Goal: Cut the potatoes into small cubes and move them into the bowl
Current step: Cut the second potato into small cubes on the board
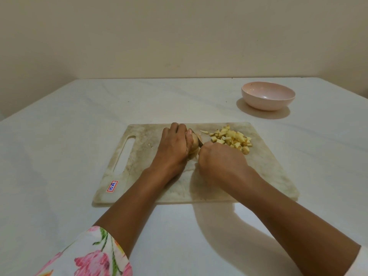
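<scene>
White table (59,136) is filling the view, and a worn, stained board (258,168) is lying across the middle of it with its handle slot to the left. The left hand (174,148) is resting on the board with its fingers curled over the potato (193,146), pinning it down from the left side; one fingertip is peeking out at the far end. The right hand (221,162) is sitting just right of the potato, clenched tight in a fist round the knife (199,142). The handle is hiding inside that fist, so only a short dark stretch of blade is showing, lying against the potato's right side between the two hands. How deep the blade is biting, I cannot tell.

The cubes (232,139) are sitting in a pale yellow heap on the far right part of the board, just beyond the right hand's knuckles. One thin sliver (204,132) is lying alone between the potato and the heap.

The pink bowl (266,105) is standing on the table beyond the board's far right corner, well apart from the cubes. A red-edged sticker (112,186) reading 10 A is sitting on the board's near left corner, and a floral sleeve (89,255) is showing on the left arm at the bottom edge.
</scene>
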